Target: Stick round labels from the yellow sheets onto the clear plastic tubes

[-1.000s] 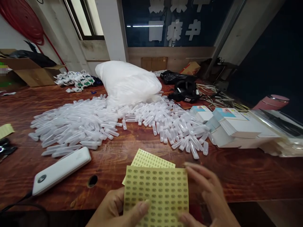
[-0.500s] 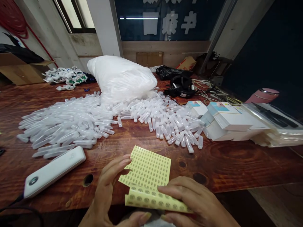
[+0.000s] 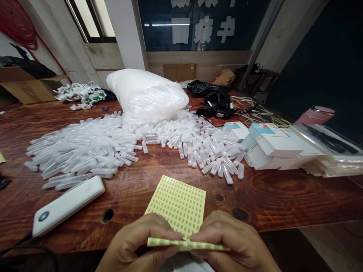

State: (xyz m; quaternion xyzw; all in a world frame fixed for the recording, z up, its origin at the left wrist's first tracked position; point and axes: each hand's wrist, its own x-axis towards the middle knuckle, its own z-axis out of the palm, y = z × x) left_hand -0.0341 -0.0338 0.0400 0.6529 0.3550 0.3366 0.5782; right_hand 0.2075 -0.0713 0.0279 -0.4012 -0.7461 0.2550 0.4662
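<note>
A yellow sticker sheet [image 3: 177, 202] with rows of small dark oval marks lies at the table's front edge. Nearer to me is a folded yellow strip [image 3: 198, 245] with similar marks, seen nearly edge-on. My left hand [image 3: 144, 241] pinches the strip's left part between thumb and fingers. On the other side, my right hand [image 3: 227, 241] is closed on the strip too, its fingertips close to those of the left. Whether strip and sheet are one piece is hidden by the fingers. Something pale shows beneath the hands.
Piles of translucent plastic tubes [image 3: 82, 145] spread across the wooden table [image 3: 127, 196], before a big white bag [image 3: 150, 94]. A white power bank [image 3: 68, 206] lies at the left. White boxes [image 3: 278, 145], plastic packets [image 3: 334, 162] and a pink bottle [image 3: 316, 114] are at the right.
My left hand has moved right and closed on the strip. My right hand has come in beside it. The strip has tilted to nearly edge-on, and the view has shifted slightly.
</note>
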